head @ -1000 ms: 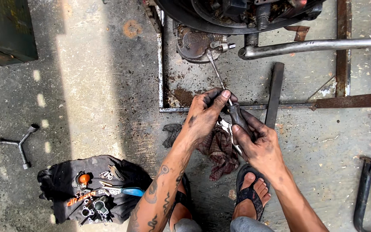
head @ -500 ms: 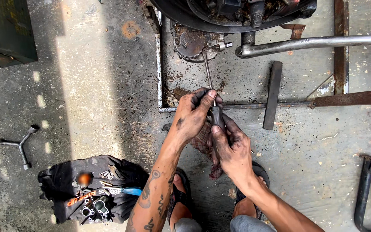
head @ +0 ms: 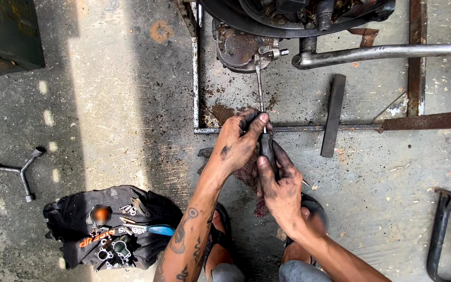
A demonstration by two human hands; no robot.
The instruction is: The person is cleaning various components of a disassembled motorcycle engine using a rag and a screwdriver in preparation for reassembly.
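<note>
My left hand (head: 240, 140) and my right hand (head: 280, 184) both grip the dark handle of a long screwdriver (head: 260, 89). Its thin metal shaft runs up to a rusty round engine cover (head: 237, 49) under a vehicle. The left hand holds the upper end of the handle, with the thumb near the shaft. Lower down, the right hand wraps the handle from below. A reddish rag (head: 248, 177) lies on the floor beneath both hands. Both hands are dark with grease.
A flat dark metal bar (head: 333, 115) lies right of the hands. A metal frame (head: 196, 83) and a grey pipe (head: 392, 52) cross the concrete floor. At lower left a black cloth (head: 79, 230) holds small tools and bolts; a Y-shaped wrench (head: 22, 171) lies beyond it.
Both hands have shifted slightly left and closed together on the screwdriver handle; the view has dropped a little, so the engine cover now sits lower in the picture.
</note>
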